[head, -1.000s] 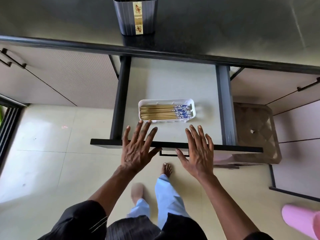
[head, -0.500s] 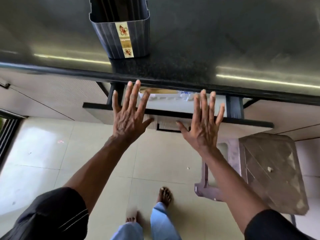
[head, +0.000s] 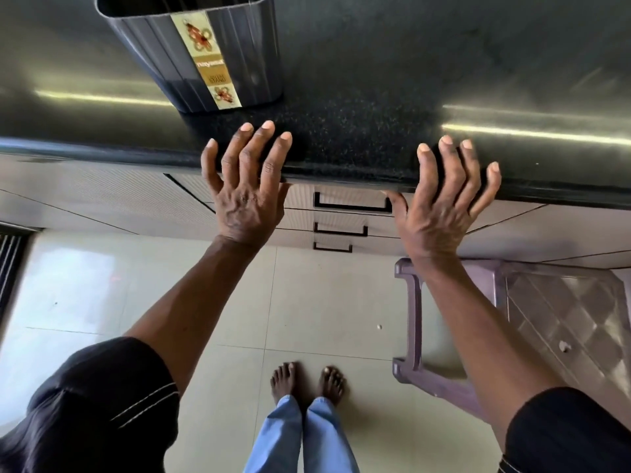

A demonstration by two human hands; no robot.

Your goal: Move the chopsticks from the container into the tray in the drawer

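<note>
The dark ribbed container [head: 194, 52] with a gold label stands on the black countertop [head: 358, 107], and no chopsticks show in what I see of its mouth. The top drawer [head: 351, 198] is pushed in flush under the counter edge, so the tray and chopsticks are hidden. My left hand [head: 247, 189] is spread flat in front of the drawer's left end, fingers over the counter edge. My right hand [head: 444, 206] is spread at the drawer's right end, thumb by the handle. Both hands hold nothing.
Two more shut drawers [head: 338, 238] sit below the top one. A purple plastic stool [head: 512, 319] stands on the tiled floor at the right, close to my right forearm. My bare feet [head: 307, 384] stand below the drawers.
The open drawer with the tray of chopsticks has slid shut under both palms. My hands travelled forward with it and now rest at the counter edge.
</note>
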